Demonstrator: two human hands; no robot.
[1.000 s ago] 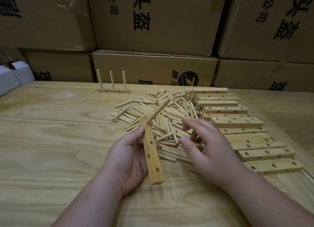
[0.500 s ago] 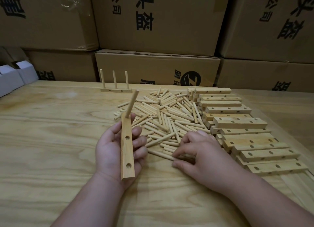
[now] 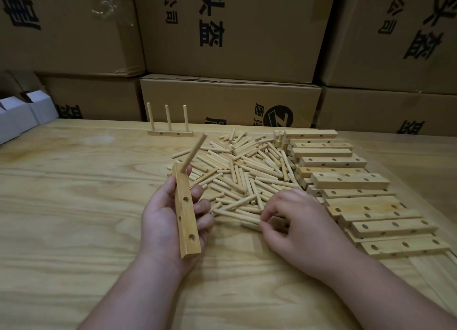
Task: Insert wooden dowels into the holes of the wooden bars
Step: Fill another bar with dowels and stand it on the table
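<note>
My left hand (image 3: 168, 221) grips a wooden bar (image 3: 186, 212) held lengthwise, its two nearer holes bare. One dowel (image 3: 194, 154) sticks out of the bar's far hole, slanting up and right. My right hand (image 3: 296, 221) rests at the near edge of the loose dowel pile (image 3: 242, 174), its thumb and forefinger pinching the end of a dowel (image 3: 236, 214) that lies on the table. A row of bare bars (image 3: 351, 181) lies to the right of the pile. A finished bar with three upright dowels (image 3: 170, 132) stands at the back.
The wooden table (image 3: 74, 206) stretches to the left and near side. Stacked cardboard boxes (image 3: 230, 97) wall off the back edge. White cartons (image 3: 17, 117) sit at the far left corner.
My left hand has carried the bar with its dowel to the left and turned it more upright. My right hand has dropped onto the pile's near edge and pinched a dowel.
</note>
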